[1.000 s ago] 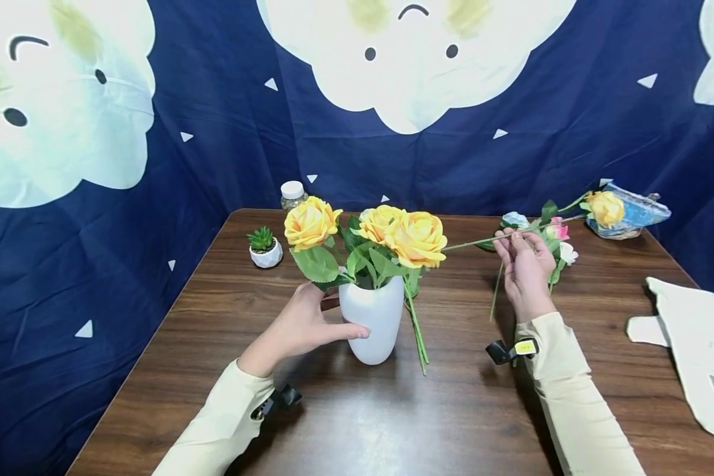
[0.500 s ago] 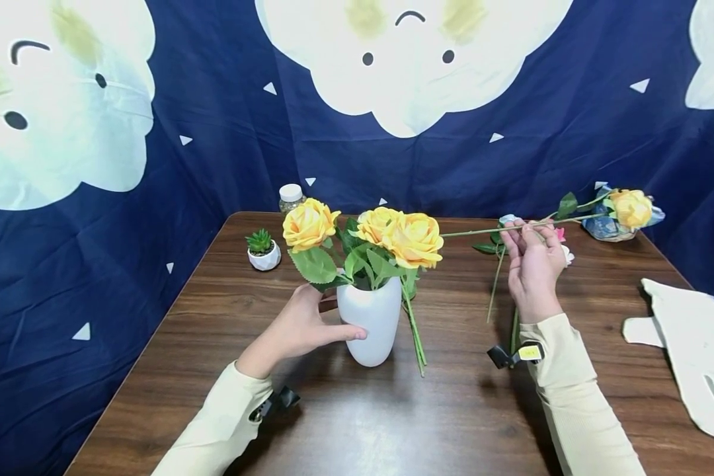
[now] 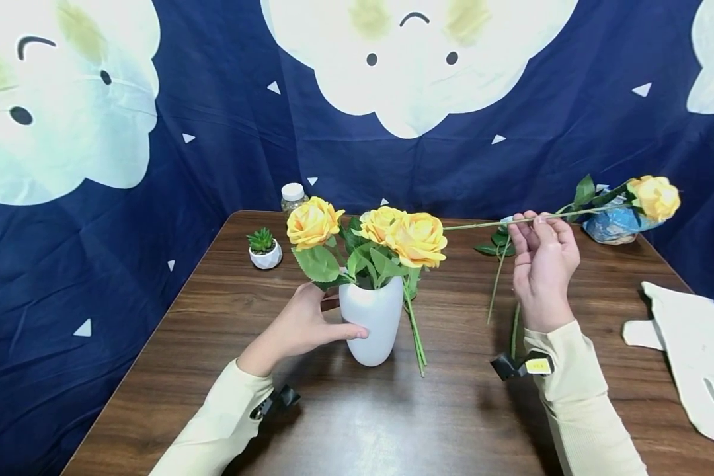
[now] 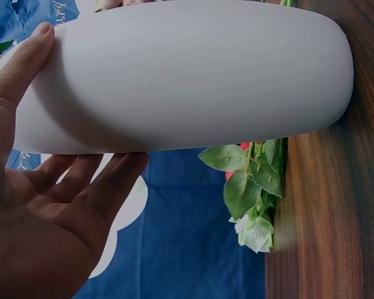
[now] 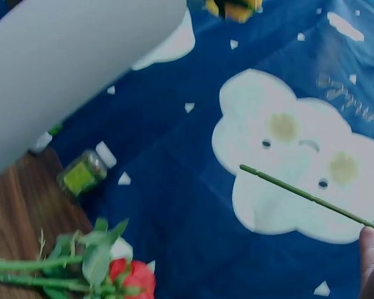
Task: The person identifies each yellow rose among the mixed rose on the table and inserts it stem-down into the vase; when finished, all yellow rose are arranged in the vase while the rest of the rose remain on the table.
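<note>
My left hand [image 3: 300, 324] grips a white vase [image 3: 370, 324] from its left side, the thumb across its front. In the left wrist view the fingers [image 4: 121, 180] curve against the vase wall. Several yellow roses [image 3: 416, 239] with green leaves rise from the vase mouth. To the right, my right hand [image 3: 544, 271] pinches the thin green stem of another yellow rose [image 3: 654, 198], held level above the table. That stem's bare end points left toward the vase roses. The right wrist view shows the stem [image 5: 305, 195] between fingertips at the edge.
Loose green stems [image 3: 416, 330] lie right of the vase. Behind my right hand, more flowers are partly hidden, near a blue patterned pouch [image 3: 609, 225]. A potted succulent [image 3: 265, 251] and a white-capped jar [image 3: 293, 196] stand back left. A white glove-like item [image 3: 693, 344] lies at right.
My right hand has moved a little right and upward with the yellow rose, whose bloom now hangs in front of the blue pouch. The left hand and vase have stayed put.
</note>
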The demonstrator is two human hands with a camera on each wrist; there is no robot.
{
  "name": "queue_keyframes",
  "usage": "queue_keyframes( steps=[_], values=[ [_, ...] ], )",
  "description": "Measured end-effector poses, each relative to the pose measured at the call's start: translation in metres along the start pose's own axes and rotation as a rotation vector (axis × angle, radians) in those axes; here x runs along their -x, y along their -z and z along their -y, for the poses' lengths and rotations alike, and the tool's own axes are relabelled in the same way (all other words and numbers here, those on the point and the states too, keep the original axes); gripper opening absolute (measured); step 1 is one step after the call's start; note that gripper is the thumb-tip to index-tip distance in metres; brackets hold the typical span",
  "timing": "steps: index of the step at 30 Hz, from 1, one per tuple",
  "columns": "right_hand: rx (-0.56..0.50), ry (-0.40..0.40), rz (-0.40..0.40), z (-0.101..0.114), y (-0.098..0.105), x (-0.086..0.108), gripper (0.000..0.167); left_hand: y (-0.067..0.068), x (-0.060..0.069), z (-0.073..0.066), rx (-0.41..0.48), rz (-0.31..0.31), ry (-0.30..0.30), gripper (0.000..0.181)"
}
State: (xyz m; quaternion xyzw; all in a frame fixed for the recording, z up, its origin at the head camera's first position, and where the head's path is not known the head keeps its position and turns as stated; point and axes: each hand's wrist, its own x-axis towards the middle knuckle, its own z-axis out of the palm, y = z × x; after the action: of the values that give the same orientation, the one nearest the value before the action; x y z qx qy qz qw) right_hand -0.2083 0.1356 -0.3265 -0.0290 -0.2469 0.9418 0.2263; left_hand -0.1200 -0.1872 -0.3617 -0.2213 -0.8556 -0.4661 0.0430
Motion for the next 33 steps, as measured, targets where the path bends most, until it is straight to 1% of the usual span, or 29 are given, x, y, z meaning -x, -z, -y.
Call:
queue_keyframes(
  steps=[2,7,13,17,20,28,33],
  values=[
    [-0.014,0.015,0.016,0.003,-0.004,0.006,0.011,0.000,0.000,0.000,-0.041,-0.006,-0.009,0.083],
    [-0.042,0.042,0.050,0.011,-0.015,0.021,0.011,0.000,0.001,0.001,-0.093,-0.013,-0.017,0.083],
    [-0.093,0.046,0.072,0.022,-0.025,0.036,0.011,0.000,0.002,0.001,-0.080,-0.012,-0.014,0.084],
    [-0.127,0.059,0.076,0.031,-0.029,0.043,0.009,0.000,0.002,0.001,-0.090,-0.014,-0.022,0.084],
    [-0.157,0.073,0.079,0.039,-0.031,0.046,0.007,0.000,0.001,0.001,-0.101,-0.016,-0.030,0.084],
    [-0.257,0.094,0.080,0.055,-0.034,0.052,0.008,0.000,0.000,0.001,-0.087,-0.014,-0.030,0.086],
    [-0.345,0.081,0.102,0.064,-0.034,0.057,0.005,0.000,0.000,0.000,-0.080,-0.015,-0.022,0.086]
  ],
)
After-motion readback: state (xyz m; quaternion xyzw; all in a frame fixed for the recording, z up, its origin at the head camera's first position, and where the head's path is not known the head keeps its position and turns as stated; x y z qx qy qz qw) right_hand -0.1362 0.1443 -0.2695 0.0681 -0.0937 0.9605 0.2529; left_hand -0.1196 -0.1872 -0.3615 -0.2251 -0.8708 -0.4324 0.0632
